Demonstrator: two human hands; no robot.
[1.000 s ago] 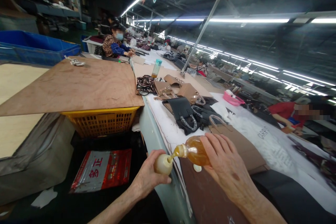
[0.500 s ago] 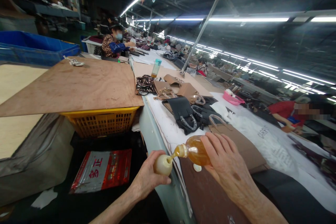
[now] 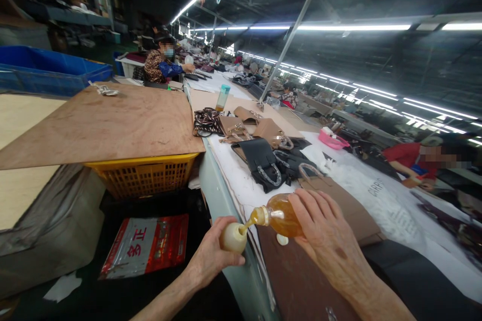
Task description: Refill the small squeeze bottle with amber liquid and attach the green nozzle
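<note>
My right hand [image 3: 327,233] grips a clear bottle of amber liquid [image 3: 280,215], tipped on its side with its neck pointing left. From the neck a yellowish stream runs into a small pale bottle [image 3: 233,237], which my left hand [image 3: 211,258] holds from below at the table's edge. A small white cap [image 3: 282,239] lies on the brown sheet [image 3: 297,281] just under the tipped bottle.
Black and tan handbags [image 3: 259,158] lie further up the long table. A yellow crate [image 3: 143,175] under a plywood board [image 3: 113,120] stands to the left, with a red and silver packet [image 3: 145,243] below it. Other people work at the far left end and at the right.
Both hands and both bottles stay where they were. The view has shifted slightly, and the far person's arm has moved a little.
</note>
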